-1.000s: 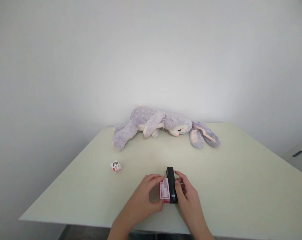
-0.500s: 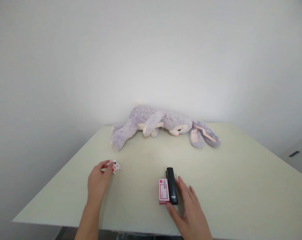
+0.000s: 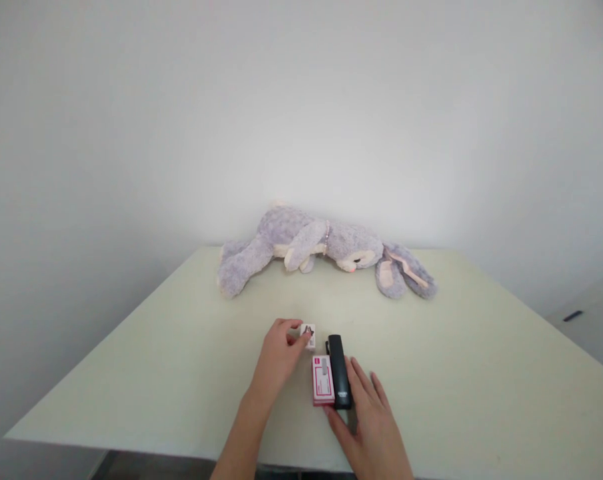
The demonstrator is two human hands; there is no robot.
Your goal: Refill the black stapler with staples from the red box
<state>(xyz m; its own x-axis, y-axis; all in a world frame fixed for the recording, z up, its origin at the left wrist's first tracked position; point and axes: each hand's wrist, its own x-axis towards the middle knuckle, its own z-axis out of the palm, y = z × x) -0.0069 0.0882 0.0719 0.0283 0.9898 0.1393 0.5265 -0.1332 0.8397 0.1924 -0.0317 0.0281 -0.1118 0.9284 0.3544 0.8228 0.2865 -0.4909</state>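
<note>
Pale green bench (image 3: pixel 181 373) against a white wall: the left hand (image 3: pixel 280 355) pinches a small white box (image 3: pixel 308 336) just behind the pink staple box (image 3: pixel 322 381). Beside it, the black stapler (image 3: pixel 339 371) points away; the right hand (image 3: pixel 368 420) lies flat, open, touching it.

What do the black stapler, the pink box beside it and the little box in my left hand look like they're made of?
Black stapler: likely plastic or painted metal, a smooth, slightly glossy shell. Pink box: printed cardboard by its flat faces and crisp edges. Small box in the left hand: probably printed card too, though too small to be sure.
</note>
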